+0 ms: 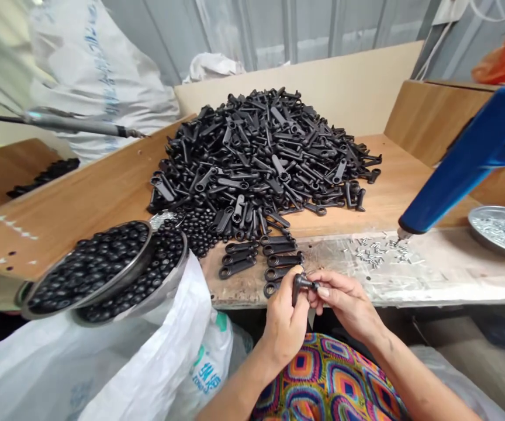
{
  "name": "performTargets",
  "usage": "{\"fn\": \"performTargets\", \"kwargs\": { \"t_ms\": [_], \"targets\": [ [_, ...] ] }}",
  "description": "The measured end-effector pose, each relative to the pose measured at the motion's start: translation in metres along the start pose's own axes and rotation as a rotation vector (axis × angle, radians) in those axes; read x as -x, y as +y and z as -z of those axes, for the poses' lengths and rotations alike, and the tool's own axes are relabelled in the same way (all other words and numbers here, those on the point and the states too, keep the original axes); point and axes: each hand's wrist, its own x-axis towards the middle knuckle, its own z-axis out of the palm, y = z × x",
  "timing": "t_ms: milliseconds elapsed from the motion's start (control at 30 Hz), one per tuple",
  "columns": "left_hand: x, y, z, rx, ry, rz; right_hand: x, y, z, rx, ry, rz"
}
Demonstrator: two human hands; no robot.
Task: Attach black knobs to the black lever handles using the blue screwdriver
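My left hand (pixel 284 324) is closed around a black crank handle (pixel 300 282), held just over the bench's front edge. From the right, my right hand (pixel 346 301) pinches the tip of its peg between thumb and fingers. Whether a small piece sits between those fingertips is hidden. Beyond my hands, several similar black handles (pixel 237 268) lie in two columns on the bench. A large heap of loose handles (pixel 261 152) rises behind them, with black round knobs (pixel 197 228) spilled at its left foot.
Two metal bowls of black knobs (pixel 94 266) stand at left above a white sack (pixel 147 356). A blue power screwdriver (pixel 463 164) hangs at right, its tip over scattered screws (pixel 373 251). A screw dish (pixel 504 231) is far right; a grey screwdriver (pixel 81 124) hangs left.
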Motion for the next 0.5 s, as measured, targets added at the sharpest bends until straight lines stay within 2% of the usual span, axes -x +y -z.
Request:
{"fn": "performTargets", "kwargs": {
  "t_ms": [200,333,500],
  "targets": [
    [0.001,0.001,-0.016,-0.133,-0.009,-0.068,0.010,0.002,0.012,-0.015,0.002,0.047],
    [0.001,0.002,-0.024,-0.196,-0.001,-0.065,0.014,0.005,0.016,0.039,0.034,0.099],
    [0.001,0.009,-0.027,-0.157,-0.079,-0.026,0.021,0.008,0.021,0.323,0.121,0.291]
  ]
}}
